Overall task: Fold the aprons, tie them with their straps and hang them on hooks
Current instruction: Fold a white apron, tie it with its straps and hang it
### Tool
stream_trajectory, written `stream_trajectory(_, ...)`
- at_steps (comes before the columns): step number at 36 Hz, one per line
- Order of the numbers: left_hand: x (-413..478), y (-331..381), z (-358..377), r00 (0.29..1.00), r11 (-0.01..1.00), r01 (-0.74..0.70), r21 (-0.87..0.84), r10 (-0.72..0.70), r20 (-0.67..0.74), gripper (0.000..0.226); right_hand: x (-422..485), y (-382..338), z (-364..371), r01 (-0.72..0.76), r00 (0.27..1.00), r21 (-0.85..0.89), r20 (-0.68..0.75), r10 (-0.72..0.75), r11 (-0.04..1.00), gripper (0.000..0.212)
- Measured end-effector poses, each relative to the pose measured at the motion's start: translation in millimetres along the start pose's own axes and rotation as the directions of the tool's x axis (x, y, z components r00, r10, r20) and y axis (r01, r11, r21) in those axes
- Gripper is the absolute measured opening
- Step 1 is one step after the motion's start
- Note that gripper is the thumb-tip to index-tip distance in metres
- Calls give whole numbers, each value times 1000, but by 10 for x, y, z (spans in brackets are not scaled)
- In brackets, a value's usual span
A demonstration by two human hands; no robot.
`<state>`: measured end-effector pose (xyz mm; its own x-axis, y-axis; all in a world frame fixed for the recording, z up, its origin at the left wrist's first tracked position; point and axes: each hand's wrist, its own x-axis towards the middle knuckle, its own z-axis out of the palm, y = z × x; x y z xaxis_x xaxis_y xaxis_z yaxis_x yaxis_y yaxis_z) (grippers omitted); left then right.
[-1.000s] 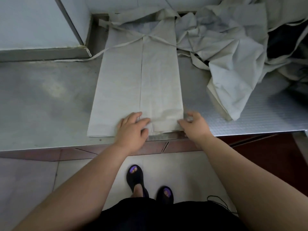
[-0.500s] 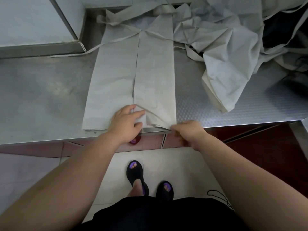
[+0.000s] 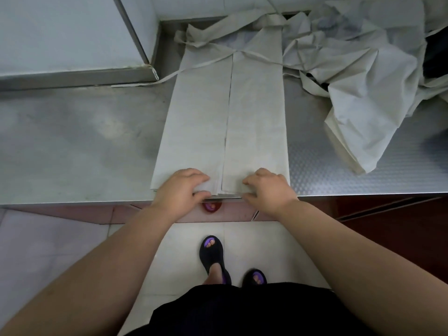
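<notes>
Our left hand (image 3: 180, 188) and right hand (image 3: 269, 190) pinch the hem of the pale-grey folded cloth apron (image 3: 230, 117); we should lift evenly.

folded apron (image 3: 254, 117) hem — part covered | apron pile (image 3: 363, 69) cut off top/rt | red obj (image 3: 212, 206) half hidden

1. The one view comes from a wide-angle camera on the person's head, facing forward and steeply down.
2. It sits close: bare forearms enter from both lower corners, and the left hand (image 3: 180, 187) and right hand (image 3: 269, 187) meet mid-frame.
3. A dull grey steel worktop (image 3: 80, 146) spans the upper half, the pale grey folded cloth apron (image 3: 218, 117) lying at its centre.
4. Pale floor tiles (image 3: 254, 238) and black open-toed sandals (image 3: 211, 252) sit lower centre, nearly beneath the lens.
</notes>
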<state>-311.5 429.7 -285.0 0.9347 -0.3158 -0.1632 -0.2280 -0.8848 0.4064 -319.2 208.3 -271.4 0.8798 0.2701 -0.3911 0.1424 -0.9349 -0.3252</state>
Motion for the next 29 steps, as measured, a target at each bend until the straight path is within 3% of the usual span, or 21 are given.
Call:
stream_trajectory(7, 58, -39, -3, 980, 973, -199, 121, 197, 27, 38, 40, -84, 14, 1, 1000, -34, -7, -1, 999, 37)
stream_trajectory(14, 77, -89, 82, 900, 902, -376, 213, 410, -150, 14, 73, -111, 44, -48, 998, 74, -26, 50, 996, 35)
stream_trajectory(15, 80, -86, 91, 888, 890, -385, 243, 429, -166, 19, 73, -114, 40, -54, 998, 85, -26, 57, 995, 35)
stream_trajectory(17, 85, -68, 123, 881, 895, -372, 245, 424, -212, 31, 72, -112, 36, -62, 997, 102, -30, 65, 993, 35)
stream_trajectory(22, 135, -7, 146, 890, 935, -327, 137, 353, -289, 30, 65, -166, 33, -63, 998, 37, -15, 64, 997, 41)
stream_trajectory(29, 53, -103, 193, 930, 935, -352, 29, 353, -104, 31, 54, -221, 65, -22, 998, -20, -59, 21, 1000, 44)
